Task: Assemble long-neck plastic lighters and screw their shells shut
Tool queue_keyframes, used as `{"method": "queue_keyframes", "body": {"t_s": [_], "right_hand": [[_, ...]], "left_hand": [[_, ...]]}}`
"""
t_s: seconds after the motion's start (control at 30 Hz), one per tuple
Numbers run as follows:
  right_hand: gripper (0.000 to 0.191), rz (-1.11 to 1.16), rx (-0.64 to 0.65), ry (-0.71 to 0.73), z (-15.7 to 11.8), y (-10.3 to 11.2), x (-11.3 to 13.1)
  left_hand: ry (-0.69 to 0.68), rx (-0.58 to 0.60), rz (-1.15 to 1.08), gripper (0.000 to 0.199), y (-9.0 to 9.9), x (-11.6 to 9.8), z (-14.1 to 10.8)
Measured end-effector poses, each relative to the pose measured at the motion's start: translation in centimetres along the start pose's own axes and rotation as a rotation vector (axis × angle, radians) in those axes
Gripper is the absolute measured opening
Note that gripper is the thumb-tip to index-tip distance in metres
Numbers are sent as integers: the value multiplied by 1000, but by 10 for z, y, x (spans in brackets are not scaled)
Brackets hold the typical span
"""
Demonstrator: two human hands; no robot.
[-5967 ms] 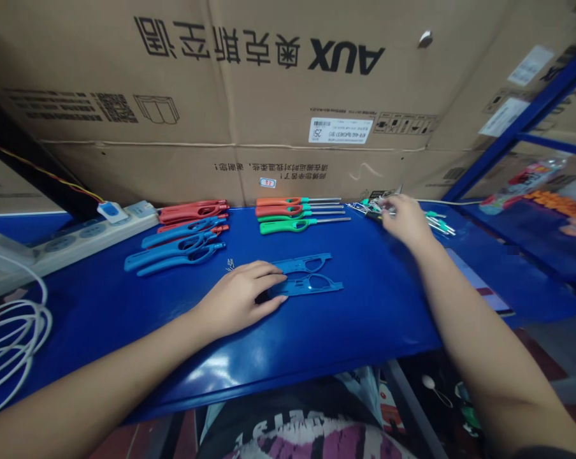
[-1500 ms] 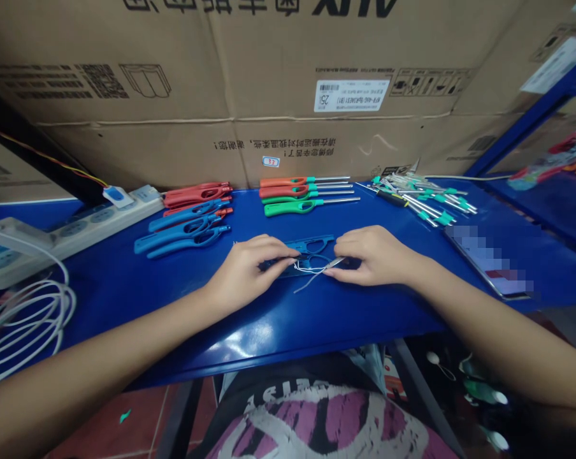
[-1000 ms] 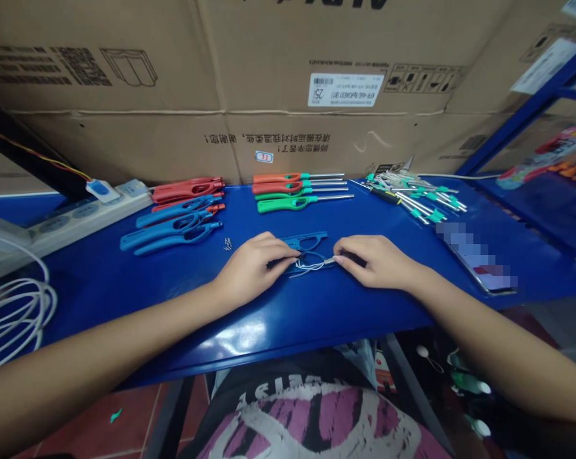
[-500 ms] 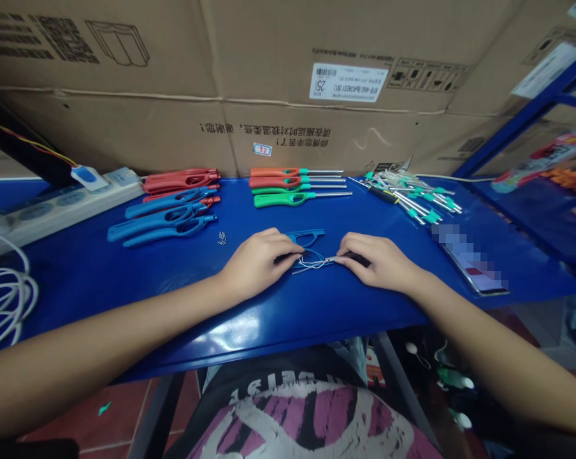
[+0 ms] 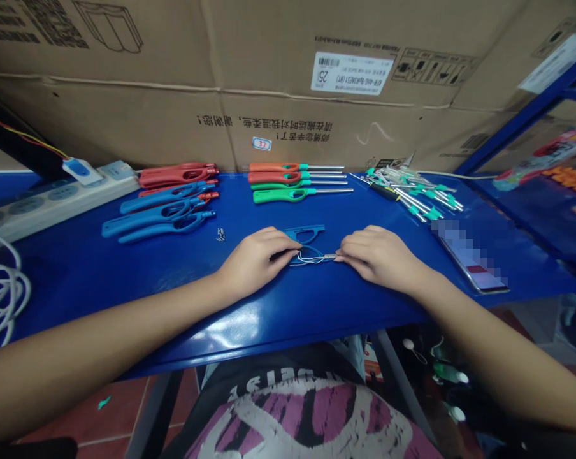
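Thumb and fingers of my left hand (image 5: 262,258) pinch near one end of a thin white wire (image 5: 311,259), beside a blue handle half (image 5: 306,251). Another blue handle half (image 5: 311,231) lies just behind it on the table. My right hand (image 5: 374,255) is closed on the end of a thin metal part (image 5: 329,256), which the wire reaches. Whether my left hand also grips the blue handle is unclear, since its fingers hide that end.
Red (image 5: 178,175) and blue handles (image 5: 164,220), small screws (image 5: 220,235), lighters with metal tubes (image 5: 288,195), a pile of metal tubes (image 5: 415,191), a phone (image 5: 474,261), a power strip (image 5: 53,201) and a cardboard box (image 5: 269,70) surround the hands.
The wire and metal part have come down closer to the blue handle half. A dark object seen in my right hand earlier no longer shows. The view has shifted slightly.
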State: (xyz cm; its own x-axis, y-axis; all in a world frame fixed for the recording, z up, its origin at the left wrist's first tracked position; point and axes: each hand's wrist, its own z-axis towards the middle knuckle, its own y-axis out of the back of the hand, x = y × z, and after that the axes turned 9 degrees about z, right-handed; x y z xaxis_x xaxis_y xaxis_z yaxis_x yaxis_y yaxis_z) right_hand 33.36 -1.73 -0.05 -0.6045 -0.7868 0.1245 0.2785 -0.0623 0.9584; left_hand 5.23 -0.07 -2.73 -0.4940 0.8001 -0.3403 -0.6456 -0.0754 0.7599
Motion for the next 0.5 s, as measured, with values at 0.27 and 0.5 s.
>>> {"method": "queue_keyframes", "body": {"t_s": [0.27,0.5], "right_hand": [[23,-75,246,-29,16,15,9],[16,17,513,-164,44,28,18]], "left_hand": [[-105,27,69,17,-3,4,-2],[-66,33,84,18,0,4,-1]]}}
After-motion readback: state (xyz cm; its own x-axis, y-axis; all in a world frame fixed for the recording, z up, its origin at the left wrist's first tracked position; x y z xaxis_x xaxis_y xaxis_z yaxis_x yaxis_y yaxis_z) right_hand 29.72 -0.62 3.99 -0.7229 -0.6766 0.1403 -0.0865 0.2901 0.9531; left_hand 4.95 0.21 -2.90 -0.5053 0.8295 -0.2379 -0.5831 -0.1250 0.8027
